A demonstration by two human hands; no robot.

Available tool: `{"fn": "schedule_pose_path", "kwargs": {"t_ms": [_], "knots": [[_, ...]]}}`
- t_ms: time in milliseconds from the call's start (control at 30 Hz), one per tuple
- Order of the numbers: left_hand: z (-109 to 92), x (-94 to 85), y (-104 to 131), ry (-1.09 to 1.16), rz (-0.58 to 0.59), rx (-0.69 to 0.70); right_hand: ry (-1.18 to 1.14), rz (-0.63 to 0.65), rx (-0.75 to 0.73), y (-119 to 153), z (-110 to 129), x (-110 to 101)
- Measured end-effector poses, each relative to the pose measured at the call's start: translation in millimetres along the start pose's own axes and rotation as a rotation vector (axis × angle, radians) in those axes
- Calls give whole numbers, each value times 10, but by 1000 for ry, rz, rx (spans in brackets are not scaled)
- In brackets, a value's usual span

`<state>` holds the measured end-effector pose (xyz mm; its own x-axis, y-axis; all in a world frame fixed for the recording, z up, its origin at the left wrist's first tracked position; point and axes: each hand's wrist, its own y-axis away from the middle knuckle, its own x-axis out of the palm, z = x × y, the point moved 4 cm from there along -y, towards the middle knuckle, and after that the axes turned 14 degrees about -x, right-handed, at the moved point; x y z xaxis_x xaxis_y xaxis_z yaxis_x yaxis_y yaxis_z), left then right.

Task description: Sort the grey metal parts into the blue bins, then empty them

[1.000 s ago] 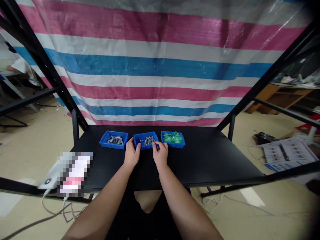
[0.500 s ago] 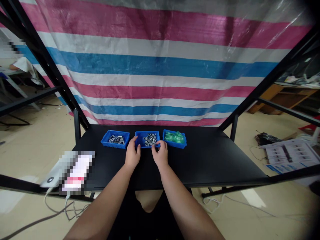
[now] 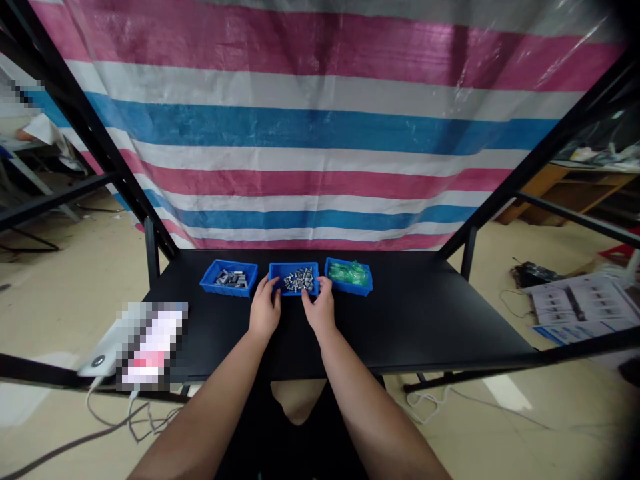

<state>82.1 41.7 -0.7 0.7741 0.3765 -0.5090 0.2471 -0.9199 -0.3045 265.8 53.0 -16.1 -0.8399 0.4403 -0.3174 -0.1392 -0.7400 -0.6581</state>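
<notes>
A small blue plastic bin point(image 3: 293, 266) sits in the middle of a row of three, with many small silvery metal pieces point(image 3: 299, 280) lying mostly in its centre and right part. My left hand point(image 3: 265, 310) grips this bin at its left end, thumb at the near side and fingers along the outer wall. On the opposite end my right hand point(image 3: 320, 309) holds it the same way. To the left stands another blue bin point(image 3: 225, 291) with grey metal pieces point(image 3: 233, 278). The right blue bin point(image 3: 353, 291) contains green plastic-looking packets point(image 3: 350, 272).
The bins stand near the back of a black table point(image 3: 425, 320). A white device and a pixelated phone-like screen point(image 3: 155, 340) with cables lie at the left front corner. Behind hangs a striped sheet point(image 3: 310, 133), framed by black metal posts point(image 3: 480, 217).
The metal pieces in the middle bin have spread toward the left. My right hand's fingers have moved outward along the bin's right end. Both hands stay at the bin.
</notes>
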Motion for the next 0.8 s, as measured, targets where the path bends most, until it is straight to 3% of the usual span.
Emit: {"fn": "schedule_pose_path", "kwargs": {"t_ms": [400, 800], "knots": [[-32, 3, 27, -39, -1, -2, 72, 26, -103, -5, 49, 10], [13, 101, 24, -150, 34, -7, 98, 18, -11, 18, 10, 40]]}}
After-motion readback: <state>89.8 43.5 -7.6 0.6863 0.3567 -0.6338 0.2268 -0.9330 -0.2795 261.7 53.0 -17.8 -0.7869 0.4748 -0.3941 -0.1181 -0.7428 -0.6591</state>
